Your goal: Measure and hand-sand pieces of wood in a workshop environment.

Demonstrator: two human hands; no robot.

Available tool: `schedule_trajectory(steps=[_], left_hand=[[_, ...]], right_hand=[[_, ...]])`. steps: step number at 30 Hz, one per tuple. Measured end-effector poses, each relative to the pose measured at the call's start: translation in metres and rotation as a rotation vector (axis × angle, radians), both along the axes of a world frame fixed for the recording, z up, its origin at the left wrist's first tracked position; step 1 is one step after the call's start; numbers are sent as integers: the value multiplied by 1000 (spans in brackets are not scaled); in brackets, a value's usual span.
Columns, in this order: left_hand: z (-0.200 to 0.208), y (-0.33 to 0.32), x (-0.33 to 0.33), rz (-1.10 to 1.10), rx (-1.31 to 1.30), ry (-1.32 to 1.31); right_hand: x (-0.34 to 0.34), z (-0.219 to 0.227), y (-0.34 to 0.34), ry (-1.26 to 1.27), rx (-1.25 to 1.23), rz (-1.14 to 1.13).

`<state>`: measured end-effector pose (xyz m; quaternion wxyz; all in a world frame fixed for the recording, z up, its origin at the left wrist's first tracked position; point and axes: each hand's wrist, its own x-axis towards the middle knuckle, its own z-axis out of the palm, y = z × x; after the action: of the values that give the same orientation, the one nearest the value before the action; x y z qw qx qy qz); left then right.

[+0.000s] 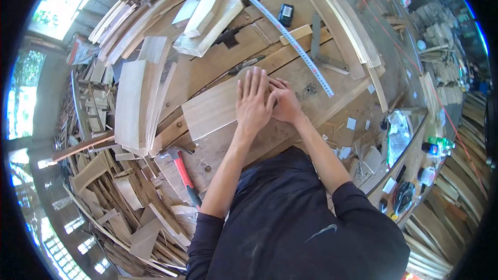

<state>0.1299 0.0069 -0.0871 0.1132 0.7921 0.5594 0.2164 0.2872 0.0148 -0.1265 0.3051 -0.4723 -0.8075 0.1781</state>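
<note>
Left fingers (255,82): out straight and slightly apart, lying flat with nothing clasped, right on top of the rounded piece!
Right fingers (280,84): bent, tucked in close beside your left ones; you can't tell from here whether they grip anything.
Rounded piece (241,74): tan, mostly hidden beneath your left fingers, its curved edge peeking out around their tips.
Pale board (208,111): stretching left from under your left hand, flat on the surface (319,105).
Measuring strip (295,46): running diagonally, beyond and right of both sets of fingers.
Hammer (182,171): red-handled, left of your left fingers and nearer you.
</note>
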Motion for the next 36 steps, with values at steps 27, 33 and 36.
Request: schedule_trajectory(steps=[27, 33, 36], left_hand=[[4, -21, 3, 1, -33, -15], [11, -63, -59, 105, -152, 62], [13, -88, -109, 252, -160, 181]], right_hand=[[4, -10, 2, -17, 19, -17], [2, 9, -9, -7, -112, -132], [-3, 15, -10, -29, -126, -144]])
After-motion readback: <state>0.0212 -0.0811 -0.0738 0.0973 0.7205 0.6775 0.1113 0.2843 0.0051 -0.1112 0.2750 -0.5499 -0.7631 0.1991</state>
